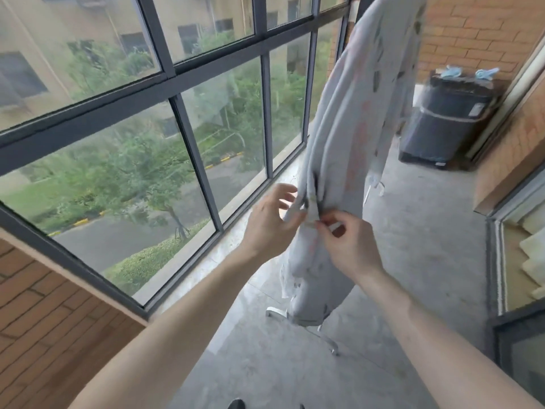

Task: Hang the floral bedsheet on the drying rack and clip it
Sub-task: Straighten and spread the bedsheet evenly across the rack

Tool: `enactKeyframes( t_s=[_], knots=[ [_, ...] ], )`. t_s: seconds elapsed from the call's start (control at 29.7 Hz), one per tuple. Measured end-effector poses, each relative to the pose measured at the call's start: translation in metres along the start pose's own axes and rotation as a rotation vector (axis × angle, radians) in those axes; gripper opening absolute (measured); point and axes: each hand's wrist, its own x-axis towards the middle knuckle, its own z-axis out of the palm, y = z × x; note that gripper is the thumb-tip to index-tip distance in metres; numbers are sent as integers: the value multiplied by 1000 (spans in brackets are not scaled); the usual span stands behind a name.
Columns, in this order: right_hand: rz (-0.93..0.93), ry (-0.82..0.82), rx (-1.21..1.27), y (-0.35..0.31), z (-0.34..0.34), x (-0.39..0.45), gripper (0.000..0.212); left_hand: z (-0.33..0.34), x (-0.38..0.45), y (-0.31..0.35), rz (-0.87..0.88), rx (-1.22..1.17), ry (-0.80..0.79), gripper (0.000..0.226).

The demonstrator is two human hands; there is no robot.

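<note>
The floral bedsheet (348, 137), pale grey-blue with faint pink and dark leaf prints, hangs bunched in long folds from the top right of the view down to near the floor. Only the white feet of the drying rack (275, 312) show beneath it; the rest is hidden by the cloth. My right hand (349, 246) pinches a fold of the sheet's edge between thumb and forefinger at mid height. My left hand (269, 222) is just left of the same fold, fingers spread and touching the cloth edge. Two blue clips (485, 73) lie on the washing machine.
A dark washing machine (448, 122) stands at the back right against the brick wall (477, 33). A large dark-framed window (182, 81) runs along the left, with a low sill. A sliding door frame (498, 261) is on the right. Grey concrete floor (413, 246) lies between.
</note>
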Motion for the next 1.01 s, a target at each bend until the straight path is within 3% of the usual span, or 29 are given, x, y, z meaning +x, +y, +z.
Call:
enactKeyframes(
  t_s=[0.07, 0.2, 0.4, 0.47, 0.54, 0.61, 0.71, 0.78, 0.91, 1.01],
  knots=[
    [-38, -40, 34, 9, -22, 2, 12, 13, 4, 11, -67, -4, 124, 25],
    [-99, -178, 177, 23, -65, -13, 15, 19, 7, 21, -79, 132, 190, 5],
    [-294, -383, 89, 28, -87, -27, 13, -6, -2, 46, -217, 138, 524, 9],
    [-332, -401, 11, 26, -80, -24, 12, -6, -20, 65, -170, 90, 423, 11],
    [-348, -428, -38, 19, -68, -21, 11, -1, -33, 81, -137, -20, 160, 15],
    [-381, -457, -17, 9, -62, -22, 14, 4, -39, 85, -163, -25, 3, 23],
    [-380, -493, 78, 6, -61, -23, 7, 9, -35, 77, -157, 27, 93, 10],
    [-318, -467, 148, 14, -65, -15, 3, 8, -34, 73, -177, 1, 181, 19],
    [-140, -141, 217, 26, -63, 22, 44, -6, -37, 75, -224, -42, 236, 38],
    [-103, -171, 152, 20, -50, 39, 68, -10, -37, 87, -186, -93, 226, 51]
  ],
)
